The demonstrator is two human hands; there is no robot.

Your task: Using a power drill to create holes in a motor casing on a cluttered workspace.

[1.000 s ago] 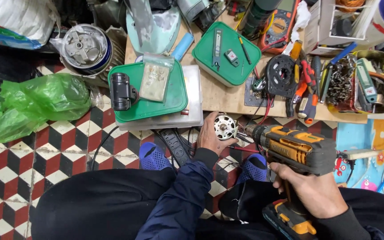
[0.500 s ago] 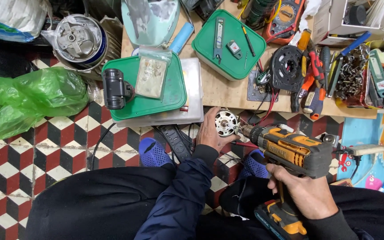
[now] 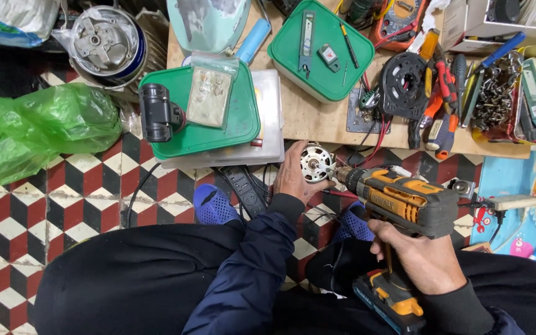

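Low over the checkered floor (image 3: 63,205), just off the worktop (image 3: 317,121) edge, the cordless drill (image 3: 404,201) lies level, its nose pointing left into the small round motor (image 3: 315,162). Right hand (image 3: 420,257) is wrapped around the drill's grip; left hand (image 3: 296,177), nearer the worktop, cups the motor.

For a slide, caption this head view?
Left hand steadies a small motor while right hand aims a cordless drill at it.
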